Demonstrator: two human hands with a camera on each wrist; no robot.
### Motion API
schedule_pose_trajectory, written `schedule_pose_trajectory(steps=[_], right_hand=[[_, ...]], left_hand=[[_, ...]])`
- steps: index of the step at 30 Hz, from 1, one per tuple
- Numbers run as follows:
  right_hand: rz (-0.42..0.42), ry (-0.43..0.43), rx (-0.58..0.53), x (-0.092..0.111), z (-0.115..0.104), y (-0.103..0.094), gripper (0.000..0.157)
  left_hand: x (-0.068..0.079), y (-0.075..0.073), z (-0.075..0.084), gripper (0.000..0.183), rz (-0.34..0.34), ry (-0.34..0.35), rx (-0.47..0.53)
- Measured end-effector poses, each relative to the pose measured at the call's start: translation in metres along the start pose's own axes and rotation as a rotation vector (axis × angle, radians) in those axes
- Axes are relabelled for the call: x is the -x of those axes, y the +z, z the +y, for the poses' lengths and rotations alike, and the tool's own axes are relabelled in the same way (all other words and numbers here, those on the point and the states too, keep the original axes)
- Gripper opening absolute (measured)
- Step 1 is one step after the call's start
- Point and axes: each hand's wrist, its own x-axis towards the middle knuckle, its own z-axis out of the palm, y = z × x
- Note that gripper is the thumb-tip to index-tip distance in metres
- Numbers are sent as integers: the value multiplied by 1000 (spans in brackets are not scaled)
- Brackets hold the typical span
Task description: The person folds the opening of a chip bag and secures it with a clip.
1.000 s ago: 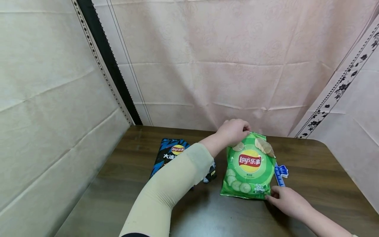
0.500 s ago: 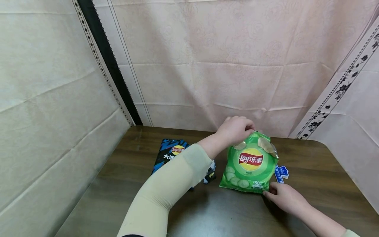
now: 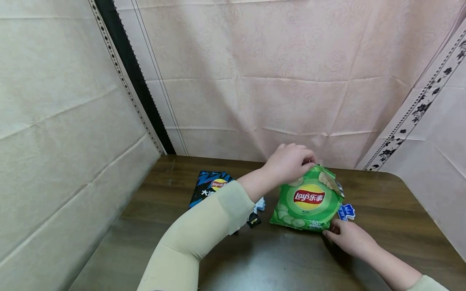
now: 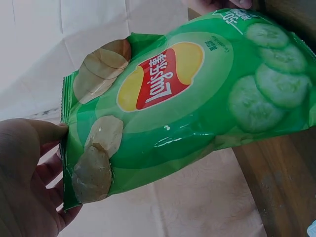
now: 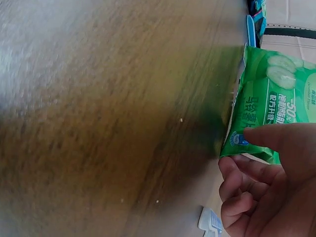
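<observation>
A green Lay's chip bag [image 3: 306, 212] stands propped, front face toward me, on the right half of the brown table. My left hand [image 3: 289, 162] pinches its top edge, thumb in front and fingers behind, as the left wrist view shows. At the lower right corner my right hand [image 3: 351, 238] pinches the bag between thumb and fingers; the right wrist view has that bottom edge [image 5: 237, 108] close to the tabletop. Partly covered by my left sleeve [image 3: 204, 230], a black and blue Lay's bag [image 3: 205, 189] lies to the left.
A blue and white flat item [image 3: 346, 211] pokes out behind the green bag, its kind unclear. Something pale blue [image 3: 260, 204] shows beside my left forearm. Light cloth [image 3: 273, 101] hangs behind the table [image 3: 378, 202] and along both sides.
The green bag's bottom edge has moved away from me, and its top has shifted slightly right, so it stands steeper. Both hands moved with it, keeping their hold.
</observation>
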Motion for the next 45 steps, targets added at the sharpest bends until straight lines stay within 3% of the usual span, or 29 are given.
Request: schedule_pose_trajectory(steps=[24, 31, 36, 45], right_hand=[[4, -16, -18, 7, 6, -6, 31], [87, -70, -33, 12, 11, -18, 30], [152, -59, -118, 15, 11, -33, 40], [229, -104, -209, 15, 10, -43, 43]], left_hand=[[2, -4, 5, 18, -14, 1, -2], [3, -6, 6, 17, -15, 12, -9], [2, -7, 8, 18, -14, 20, -15], [1, -6, 12, 28, -80, -7, -1]])
